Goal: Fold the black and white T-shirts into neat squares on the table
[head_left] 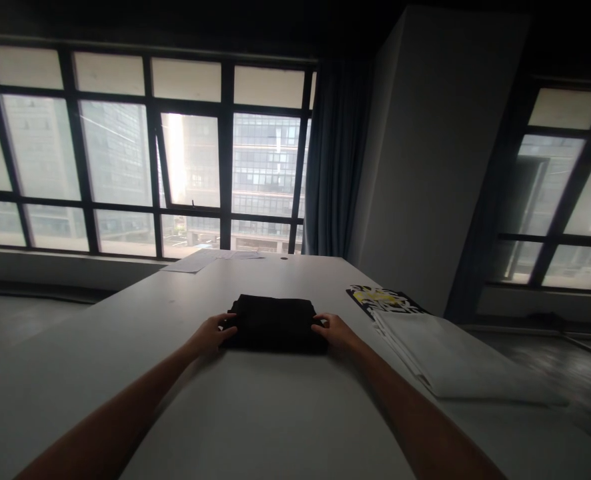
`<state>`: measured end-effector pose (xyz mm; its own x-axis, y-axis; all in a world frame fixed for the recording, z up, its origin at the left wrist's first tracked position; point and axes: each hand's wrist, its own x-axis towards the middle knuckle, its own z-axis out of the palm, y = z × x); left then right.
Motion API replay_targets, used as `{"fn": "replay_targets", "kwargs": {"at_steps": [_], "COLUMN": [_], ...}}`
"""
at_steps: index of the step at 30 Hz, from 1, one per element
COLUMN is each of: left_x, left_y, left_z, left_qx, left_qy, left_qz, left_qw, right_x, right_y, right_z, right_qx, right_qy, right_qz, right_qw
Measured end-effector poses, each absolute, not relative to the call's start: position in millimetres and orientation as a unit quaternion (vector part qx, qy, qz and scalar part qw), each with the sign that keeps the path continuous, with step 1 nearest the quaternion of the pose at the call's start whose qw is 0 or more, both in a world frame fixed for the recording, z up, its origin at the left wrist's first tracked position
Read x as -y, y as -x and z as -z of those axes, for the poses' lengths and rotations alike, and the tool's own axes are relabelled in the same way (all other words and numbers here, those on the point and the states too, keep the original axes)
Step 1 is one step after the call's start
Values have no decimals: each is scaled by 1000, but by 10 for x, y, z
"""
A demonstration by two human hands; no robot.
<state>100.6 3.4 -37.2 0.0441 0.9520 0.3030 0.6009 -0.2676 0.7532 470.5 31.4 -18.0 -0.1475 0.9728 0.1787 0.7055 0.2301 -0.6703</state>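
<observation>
A folded black cloth [276, 325], looking like a garment, lies in the middle of the white table [275, 413]. My left hand [214, 333] grips its left edge, thumb and fingers closed on the fabric. On the opposite side my right hand [336, 331] pinches the right edge in the same way. Some fingertips are hidden behind or under the cloth. The bundle looks flat and rests on or just above the tabletop; which of these I cannot tell.
On the table's right side lies a folded white sheet [465, 357], partly over a black, white and yellow patterned item [385, 299]. Paper sheets [190, 263] lie at the far end near the windows. A pillar [425, 160] and a dark curtain [333, 160] stand behind.
</observation>
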Motion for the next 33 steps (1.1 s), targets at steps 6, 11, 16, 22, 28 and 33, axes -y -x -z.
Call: {"fn": "replay_targets", "kwargs": {"at_steps": [6, 11, 16, 22, 28, 33], "left_x": [66, 192, 347, 265, 193, 190], "left_y": [-1063, -1058, -1342, -1749, -1679, -1540], "left_z": [238, 39, -205, 238, 386, 278], "left_qx": [-628, -631, -618, -467, -571, -649], "left_qy": [-693, -707, -727, -873, -813, -755], "left_qz": [-277, -209, -290, -139, -99, -61], "left_qw": [222, 243, -77, 23, 50, 62], "right_x": [-115, 56, 187, 139, -30, -111], "right_y": [-4635, -4487, -4128, -3898, -4139, -4328], "right_z": [79, 3, -31, 241, 254, 249], "right_qx": [759, 746, 805, 877, 835, 797], "right_qy": [617, 654, 533, 459, 532, 584], "right_qz": [-49, 40, 99, -22, -104, -136], "right_qw": [199, 122, 241, 140, 90, 72]}}
